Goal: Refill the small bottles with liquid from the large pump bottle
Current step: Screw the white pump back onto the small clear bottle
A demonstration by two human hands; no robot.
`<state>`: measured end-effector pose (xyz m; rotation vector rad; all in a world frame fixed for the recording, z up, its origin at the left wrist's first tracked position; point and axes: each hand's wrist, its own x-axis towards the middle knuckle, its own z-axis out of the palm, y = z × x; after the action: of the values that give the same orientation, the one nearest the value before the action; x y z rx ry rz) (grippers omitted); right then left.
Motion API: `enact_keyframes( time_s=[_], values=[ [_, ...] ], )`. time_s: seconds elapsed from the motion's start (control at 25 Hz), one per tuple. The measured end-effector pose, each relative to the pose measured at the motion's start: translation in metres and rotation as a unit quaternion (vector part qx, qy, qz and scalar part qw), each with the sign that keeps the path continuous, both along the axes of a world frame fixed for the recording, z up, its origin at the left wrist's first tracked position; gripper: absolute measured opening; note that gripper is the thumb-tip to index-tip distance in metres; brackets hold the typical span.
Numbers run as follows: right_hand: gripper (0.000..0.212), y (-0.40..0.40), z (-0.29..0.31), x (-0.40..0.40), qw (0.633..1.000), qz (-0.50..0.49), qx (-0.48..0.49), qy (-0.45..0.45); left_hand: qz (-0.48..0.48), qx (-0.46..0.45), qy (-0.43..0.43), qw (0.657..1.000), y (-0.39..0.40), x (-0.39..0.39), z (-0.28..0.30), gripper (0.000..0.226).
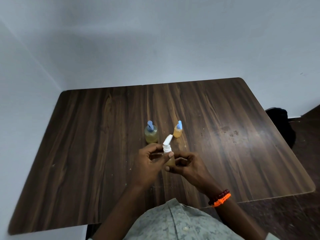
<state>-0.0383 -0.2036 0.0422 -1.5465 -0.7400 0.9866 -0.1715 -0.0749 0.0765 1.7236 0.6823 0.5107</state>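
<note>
Above the middle of the dark wooden table [86, 135] I hold a small bottle with a white pump top [167, 146] and yellowish liquid. My left hand [149, 163] pinches its white neck with thumb and fingers. My right hand [187, 164] grips its lower body, which the fingers mostly hide. Behind them stands a wider clear bottle with a blue pump [151, 133], holding pale yellow liquid. To its right stands a smaller orange-filled bottle with a blue pump [177, 130].
The table sits in a corner of pale walls [155, 40]. A dark object [280, 122] lies on the floor beyond the table's right edge. Stains [230, 131] mark the right half of the tabletop. My right wrist wears red and orange bracelets [220, 198].
</note>
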Motion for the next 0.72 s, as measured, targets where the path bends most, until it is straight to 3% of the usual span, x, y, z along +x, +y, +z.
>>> enact_keyframes(
  time_s=[0.12, 0.28, 0.36, 0.48, 0.6, 0.72],
  values=[
    [0.033, -0.004, 0.0, -0.001, 1.0, 0.009, 0.016, 0.013, -0.102, -0.025, 0.013, 0.994, 0.013, -0.003, 0.005, 0.02],
    [0.029, 0.001, 0.0, -0.001, 1.0, -0.008, 0.0, 0.003, 0.044, -0.042, 0.013, 0.998, -0.003, 0.002, 0.008, 0.038],
    [0.028, 0.0, 0.001, 0.001, 1.0, -0.015, -0.003, -0.013, 0.082, -0.004, 0.003, 0.997, -0.012, 0.006, 0.007, 0.03],
    [0.028, -0.005, 0.001, 0.005, 1.0, -0.012, 0.007, 0.0, -0.004, 0.003, -0.004, 1.0, -0.006, 0.007, 0.009, 0.013],
    [0.029, -0.009, 0.001, 0.004, 1.0, 0.001, 0.012, 0.004, -0.114, -0.01, 0.038, 0.993, 0.008, 0.005, 0.014, 0.013],
    [0.028, -0.007, 0.0, 0.006, 1.0, -0.006, 0.006, -0.03, -0.031, -0.039, 0.04, 0.998, 0.002, 0.009, 0.011, 0.025]
  ],
)
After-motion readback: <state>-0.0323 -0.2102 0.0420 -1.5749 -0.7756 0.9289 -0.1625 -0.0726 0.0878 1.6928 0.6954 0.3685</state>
